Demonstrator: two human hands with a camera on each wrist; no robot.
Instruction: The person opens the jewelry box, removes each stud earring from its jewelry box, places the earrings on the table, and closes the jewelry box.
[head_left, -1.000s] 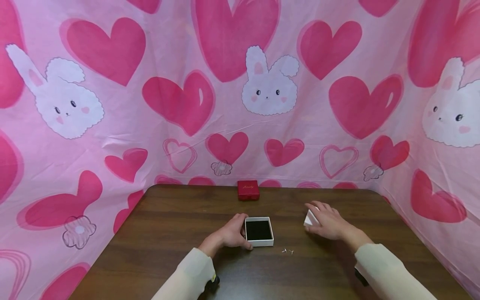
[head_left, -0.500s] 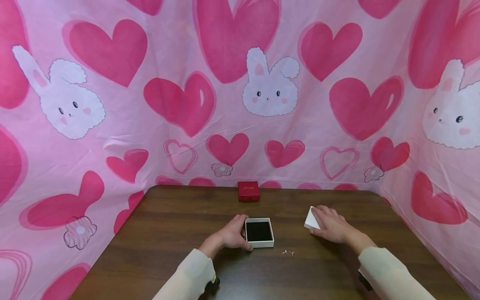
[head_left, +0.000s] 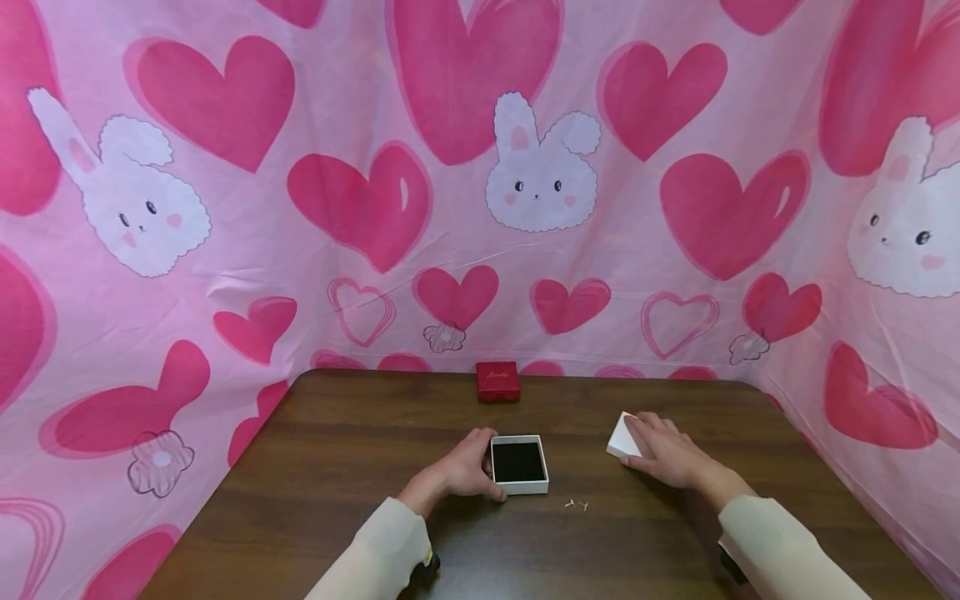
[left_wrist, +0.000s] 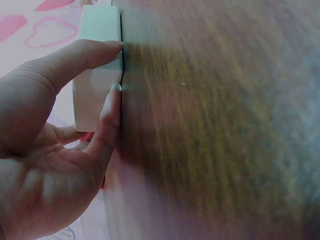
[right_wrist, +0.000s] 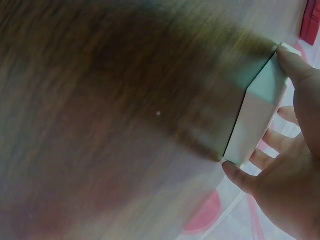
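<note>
The lid (head_left: 621, 439) lies to the right of the box (head_left: 525, 488) on the surface (head_left: 315, 467), well apart and turned askew to it. The right hand (head_left: 663, 450) holds the lid, its fingers curled round the sides; the left hand (head_left: 467, 467) grips the left side of the box. The box looks square and white, open upward, with a black lining (head_left: 517, 461) — the lid is plain white, partly hidden. Two tiny white pieces (head_left: 585, 506) lie between them — nearer to the person.

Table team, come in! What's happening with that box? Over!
Left hand holds open white box. Right hand grips white lid, apart from box. Possible obstacle: two tiny white pieces near box.
</note>
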